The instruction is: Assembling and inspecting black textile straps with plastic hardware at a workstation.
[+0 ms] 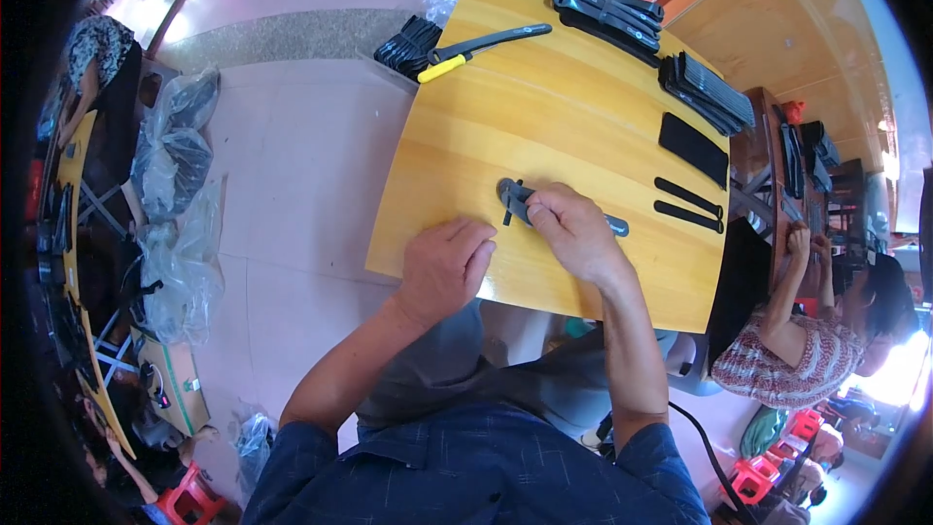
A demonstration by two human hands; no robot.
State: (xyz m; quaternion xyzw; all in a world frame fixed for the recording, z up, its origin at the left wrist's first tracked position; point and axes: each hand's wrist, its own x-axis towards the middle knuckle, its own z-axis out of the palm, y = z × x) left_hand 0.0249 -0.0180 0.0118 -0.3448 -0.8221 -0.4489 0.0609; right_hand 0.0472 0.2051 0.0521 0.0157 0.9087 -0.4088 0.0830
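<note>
My right hand (pixel 577 233) is closed around a dark grey strap wrench (pixel 512 197) above the near part of the yellow wooden table. The wrench's curved head points left, with a short black strip through it, and its rounded handle end shows beyond my fingers. My left hand (pixel 445 267) rests at the table's near edge, just left of the wrench head. Its fingers are curled closed, and whatever they hold is hidden. Right of the wrench lie two black straps (pixel 688 217) with looped ends, and behind them a flat black pouch (pixel 694 150).
Bundled grey wrenches (pixel 608 8) and a stack of grey-black pieces (pixel 707 94) lie along the far right. A yellow-handled tool (pixel 443 68) touches a grey wrench (pixel 496 39) at the far left edge. Plastic bags (pixel 177 204) are on the floor; a person (pixel 807 350) works at right.
</note>
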